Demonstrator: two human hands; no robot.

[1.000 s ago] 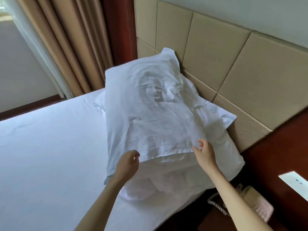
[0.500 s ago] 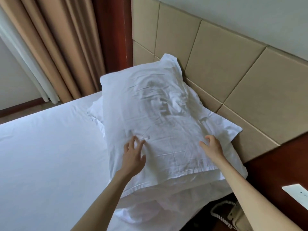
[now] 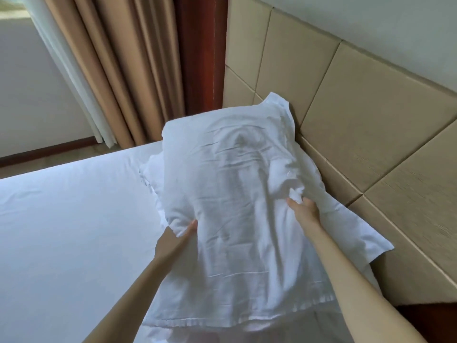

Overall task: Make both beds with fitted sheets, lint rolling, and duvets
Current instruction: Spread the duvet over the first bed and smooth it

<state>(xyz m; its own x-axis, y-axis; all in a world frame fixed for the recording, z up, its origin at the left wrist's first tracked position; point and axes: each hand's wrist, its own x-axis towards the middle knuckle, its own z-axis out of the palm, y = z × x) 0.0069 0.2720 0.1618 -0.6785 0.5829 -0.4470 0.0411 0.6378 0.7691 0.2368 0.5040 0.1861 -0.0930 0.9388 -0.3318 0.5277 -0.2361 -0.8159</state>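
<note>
A white pillow (image 3: pixel 230 184) in a wrinkled case lies on top of a second white pillow (image 3: pixel 356 233) at the head of the bed. The bed (image 3: pixel 64 231) wears a smooth white sheet. My left hand (image 3: pixel 180 237) grips the top pillow's left edge, its fingers tucked under the fabric. On the right side, my right hand (image 3: pixel 303 210) bunches the pillowcase between fingers and thumb. The pillow's far corner leans against the headboard (image 3: pixel 358 125).
The beige padded headboard runs along the right. Tan curtains (image 3: pixel 118 70) and a white sheer hang behind the bed's far side, beside a dark red wooden post (image 3: pixel 200 53). Dark wood shows at the lower right corner (image 3: pixel 430 318).
My hands moved from lying flat on the pillow's top to gripping its two sides farther up. The pillow's top is more crumpled near my right hand.
</note>
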